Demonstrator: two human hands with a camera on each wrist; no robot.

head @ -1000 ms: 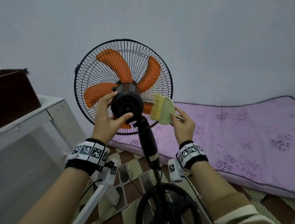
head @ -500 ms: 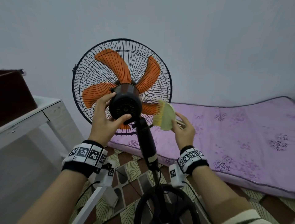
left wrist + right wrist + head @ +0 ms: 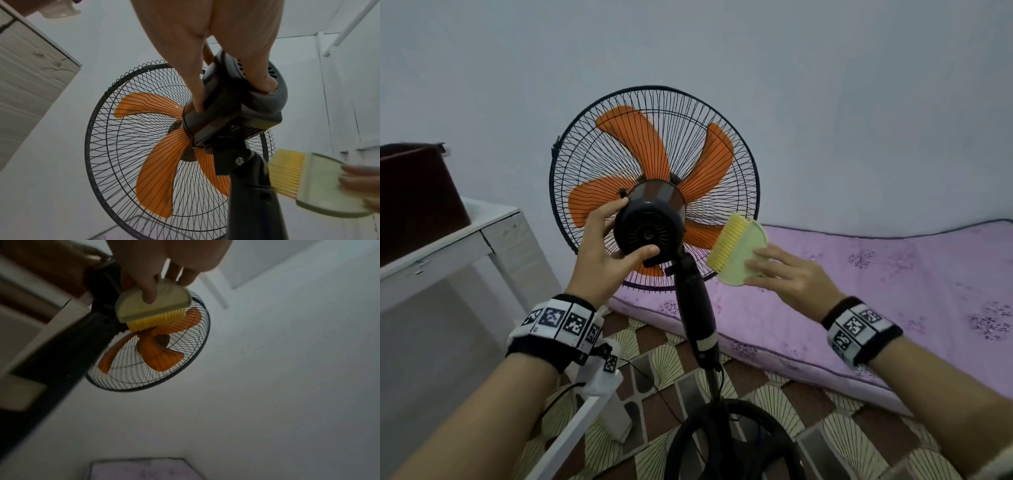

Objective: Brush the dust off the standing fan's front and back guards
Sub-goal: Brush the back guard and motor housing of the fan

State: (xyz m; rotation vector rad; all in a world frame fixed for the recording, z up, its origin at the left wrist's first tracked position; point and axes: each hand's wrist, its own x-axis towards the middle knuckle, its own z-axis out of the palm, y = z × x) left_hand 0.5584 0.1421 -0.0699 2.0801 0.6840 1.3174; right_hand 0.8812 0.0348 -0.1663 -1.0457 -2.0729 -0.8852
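The standing fan has a black wire guard (image 3: 654,113) around orange blades, and I see it from behind. My left hand (image 3: 602,253) grips the black motor housing (image 3: 650,229), thumb under it and fingers along its left side. My right hand (image 3: 791,277) holds a pale green brush (image 3: 739,253) with yellow bristles. The bristles point at the lower right of the rear guard, beside the pole (image 3: 695,308). In the left wrist view the housing (image 3: 236,105) is in my grip and the brush (image 3: 308,181) hovers at the right. The right wrist view shows the brush (image 3: 152,305) against the guard (image 3: 164,366).
A purple mattress (image 3: 893,291) lies on the floor to the right, behind the fan. A white table (image 3: 482,233) with a dark box (image 3: 414,198) stands at the left. The fan's round base (image 3: 722,445) and cables sit on patterned flooring between my arms.
The brush has slid a little down and right along the rear guard. My right wrist has swung out to the right. My left hand keeps its hold on the motor housing.
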